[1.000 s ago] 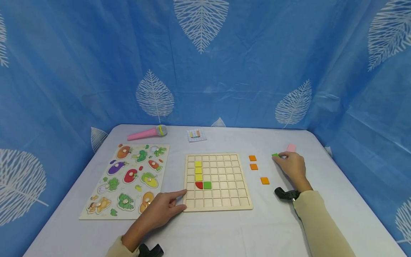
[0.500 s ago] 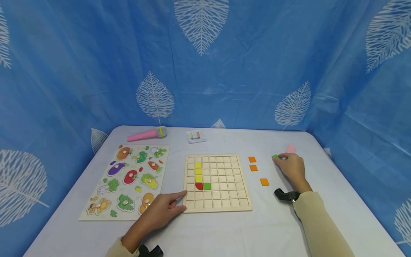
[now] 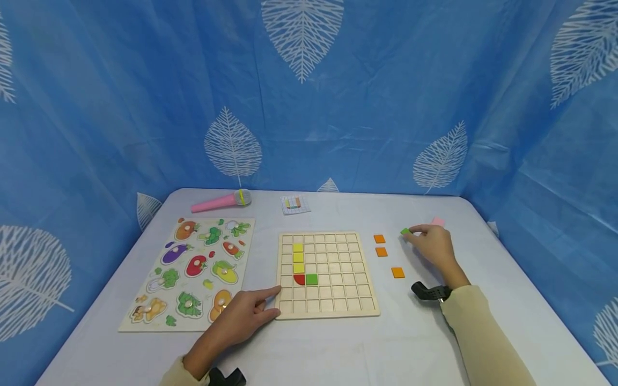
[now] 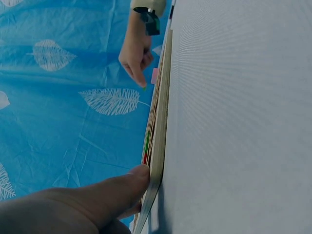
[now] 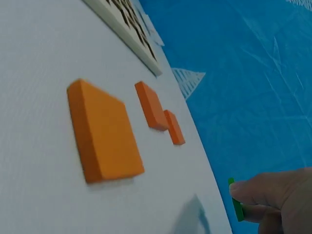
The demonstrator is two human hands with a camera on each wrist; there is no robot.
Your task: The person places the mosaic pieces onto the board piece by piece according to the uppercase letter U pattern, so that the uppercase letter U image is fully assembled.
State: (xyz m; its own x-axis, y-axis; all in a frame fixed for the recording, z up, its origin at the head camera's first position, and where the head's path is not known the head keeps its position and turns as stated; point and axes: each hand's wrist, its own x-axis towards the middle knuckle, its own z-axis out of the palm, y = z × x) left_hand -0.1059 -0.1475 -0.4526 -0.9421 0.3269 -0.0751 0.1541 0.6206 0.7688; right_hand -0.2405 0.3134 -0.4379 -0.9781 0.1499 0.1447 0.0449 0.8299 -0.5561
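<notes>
My right hand pinches a small green tile between thumb and fingertips, above the white tablecloth at the right. In the right wrist view, the green tile stands out thin and edge-on, away from the cloth. My left hand rests beside the wooden grid board, with index finger and thumb extended to its left edge. In the left wrist view the thumb touches the board's side. On the grid lie three yellow tiles, a red quarter-round tile and a green square tile.
Three orange tiles lie between the grid and my right hand. Behind that hand is a pink piece. A vegetable puzzle board takes up the left side. A toy microphone and a pattern card lie at the back.
My right hand has lifted the green tile and shifted slightly left with it, away from the pink piece. My left hand has stayed at the board's edge.
</notes>
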